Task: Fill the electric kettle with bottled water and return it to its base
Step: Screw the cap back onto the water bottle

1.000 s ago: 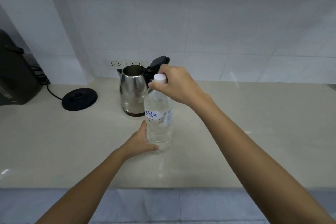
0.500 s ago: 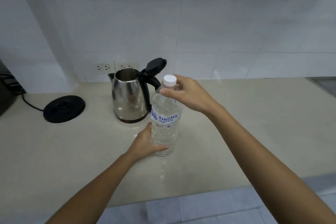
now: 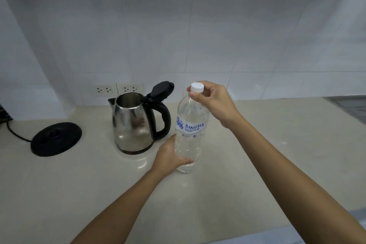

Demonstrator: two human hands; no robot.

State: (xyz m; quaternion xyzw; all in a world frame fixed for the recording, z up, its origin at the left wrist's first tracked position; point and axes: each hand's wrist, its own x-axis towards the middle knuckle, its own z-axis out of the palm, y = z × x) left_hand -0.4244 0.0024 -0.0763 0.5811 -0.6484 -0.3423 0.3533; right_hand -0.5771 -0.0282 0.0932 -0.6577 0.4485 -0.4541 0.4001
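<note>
While the base [image 3: 56, 138] lay empty at left and the kettle [image 3: 132, 125] stood beside it, lid up, the left hand [image 3: 170, 157] clasped the bottle [image 3: 189, 136] low; the right hand [image 3: 213, 101] pinched the cap [image 3: 197, 87], best twisted against that firm, untipped hold.

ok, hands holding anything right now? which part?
Both hold the water bottle, standing on the counter. Left hand wraps its lower body; right hand pinches the white cap.
</note>
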